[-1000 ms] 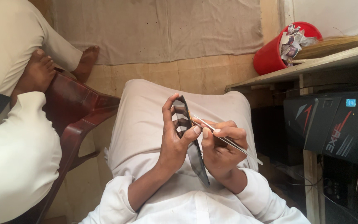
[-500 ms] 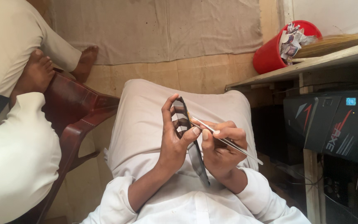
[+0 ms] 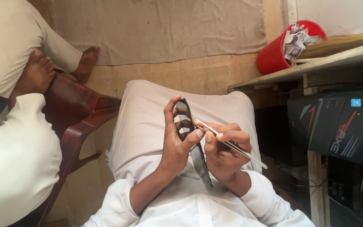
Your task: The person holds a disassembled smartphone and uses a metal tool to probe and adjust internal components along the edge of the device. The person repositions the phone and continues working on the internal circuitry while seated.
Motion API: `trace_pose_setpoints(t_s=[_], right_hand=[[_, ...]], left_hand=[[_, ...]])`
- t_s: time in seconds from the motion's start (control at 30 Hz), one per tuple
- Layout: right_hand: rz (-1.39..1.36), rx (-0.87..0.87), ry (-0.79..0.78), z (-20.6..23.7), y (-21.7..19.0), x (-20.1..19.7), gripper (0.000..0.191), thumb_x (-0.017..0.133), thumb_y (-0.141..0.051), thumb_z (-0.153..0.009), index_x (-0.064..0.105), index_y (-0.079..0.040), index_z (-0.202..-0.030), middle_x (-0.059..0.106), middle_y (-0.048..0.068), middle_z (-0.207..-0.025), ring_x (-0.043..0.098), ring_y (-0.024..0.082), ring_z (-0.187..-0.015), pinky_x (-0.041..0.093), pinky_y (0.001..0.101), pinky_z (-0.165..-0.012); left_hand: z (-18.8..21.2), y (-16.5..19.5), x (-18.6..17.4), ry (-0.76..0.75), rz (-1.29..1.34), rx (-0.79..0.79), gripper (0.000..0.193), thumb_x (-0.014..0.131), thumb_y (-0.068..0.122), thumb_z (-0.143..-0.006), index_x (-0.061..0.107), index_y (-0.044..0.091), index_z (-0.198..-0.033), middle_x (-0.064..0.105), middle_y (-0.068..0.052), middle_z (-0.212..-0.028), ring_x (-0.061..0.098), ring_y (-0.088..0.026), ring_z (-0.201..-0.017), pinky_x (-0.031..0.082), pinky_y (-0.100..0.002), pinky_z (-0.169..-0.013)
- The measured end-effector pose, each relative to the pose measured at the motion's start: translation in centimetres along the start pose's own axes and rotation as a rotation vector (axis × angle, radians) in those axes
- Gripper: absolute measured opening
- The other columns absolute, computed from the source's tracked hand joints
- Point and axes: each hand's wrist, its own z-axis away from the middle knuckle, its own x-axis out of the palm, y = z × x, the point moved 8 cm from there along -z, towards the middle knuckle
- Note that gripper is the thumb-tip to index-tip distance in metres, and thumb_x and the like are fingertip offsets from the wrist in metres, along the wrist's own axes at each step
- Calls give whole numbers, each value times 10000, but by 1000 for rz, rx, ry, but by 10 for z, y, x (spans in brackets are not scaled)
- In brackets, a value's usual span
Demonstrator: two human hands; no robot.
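My left hand (image 3: 177, 141) grips a dark smartphone (image 3: 194, 145) edge-on above my lap, fingers wrapped over its top and thumb on its side. My right hand (image 3: 223, 147) pinches slim metal tweezers (image 3: 227, 143), whose tip touches the phone's upper edge near a small yellow spot. Both hands meet over my knees, which are covered in pale cloth (image 3: 148, 122). The phone's face is mostly hidden from this angle.
A person in light clothes sits at left on a dark red plastic chair (image 3: 80, 113), bare feet (image 3: 38, 75) on it. A red bin (image 3: 274, 59) of paper scraps and a broom stand behind a wooden shelf (image 3: 307, 67). A black computer case (image 3: 341, 126) is at right.
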Motion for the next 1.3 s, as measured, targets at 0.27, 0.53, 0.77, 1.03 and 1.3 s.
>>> trace_pose_setpoints(t_s=[0.27, 0.53, 0.77, 1.03, 1.3], right_hand=[[-24, 20, 86, 1, -1, -4, 235, 627, 63, -1000, 441, -34, -1108, 602, 110, -957, 767, 326, -1000, 663, 383, -925], [-311, 150, 318, -12, 23, -36, 148, 536, 30, -1039, 458, -33, -1147, 544, 80, -835, 671, 265, -742, 651, 489, -841], [-489, 364, 188, -23, 41, -39, 221, 429, -124, -1053, 514, 12, -1206, 477, 91, -680, 597, 291, -629, 567, 422, -671], [-257, 300, -81, -22, 33, -32, 262, 473, 33, -983, 702, 73, -1103, 418, 23, -681, 417, 78, -531, 317, 236, -513], [165, 59, -387, -45, 13, -10, 178, 630, 40, -969, 727, -36, -1097, 513, -27, -685, 399, 53, -580, 279, 244, -542]], left_hand=[[4, 7, 7, -41, 12, 39, 988, 788, 316, -829, 212, 122, -1609, 455, -115, -1316, 585, -194, -1088, 552, -322, -904], [3, -18, 1, -10, 67, -261, 1006, 712, 432, -729, 241, 216, -1591, 426, -149, -1365, 575, -208, -1023, 527, -326, -761], [6, -28, 5, -50, 260, -364, 1024, 728, 427, -725, 209, 261, -1592, 391, -155, -1414, 570, -224, -1076, 498, -355, -841], [3, -36, 12, -139, 350, -467, 988, 729, 432, -747, 236, 282, -1590, 407, -145, -1377, 570, -220, -1080, 503, -366, -823], [0, -33, 14, -193, 317, -483, 993, 729, 458, -784, 207, 263, -1606, 436, -144, -1352, 570, -220, -1091, 503, -377, -822]])
